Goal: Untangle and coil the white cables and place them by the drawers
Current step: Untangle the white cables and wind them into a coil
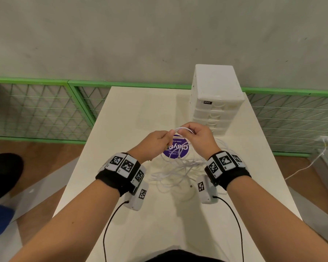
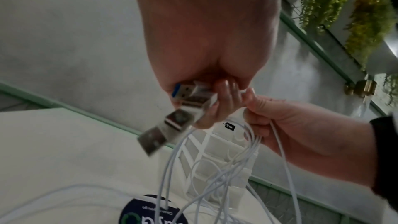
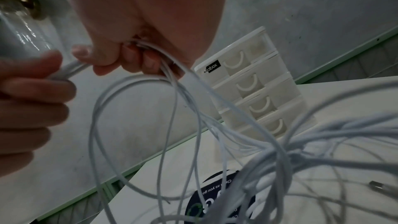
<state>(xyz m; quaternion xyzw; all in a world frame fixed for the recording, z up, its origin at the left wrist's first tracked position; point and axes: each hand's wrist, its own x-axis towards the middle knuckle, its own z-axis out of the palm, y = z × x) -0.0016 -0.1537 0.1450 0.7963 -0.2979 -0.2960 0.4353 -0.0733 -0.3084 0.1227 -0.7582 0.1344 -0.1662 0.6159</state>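
Both hands are raised above the middle of the table (image 1: 121, 103), close together. Several white USB plugs (image 2: 183, 110) are gripped in the curled fingers of the left hand (image 1: 155, 144), their metal ends fanned out below the palm in the left wrist view. A bundle of cable strands is pinched in the curled fingers of the right hand (image 1: 199, 138), just beside the left. The white cables (image 1: 178, 167) are seen hanging from both hands in loops and gathered in a knotted tangle on the table near its middle, partly over a round purple sticker (image 1: 175, 148). The white drawers (image 1: 214, 99) are stood at the far right corner of the table, apart from the tangle. A green mesh fence (image 1: 38, 106) is seen beyond the far edge.
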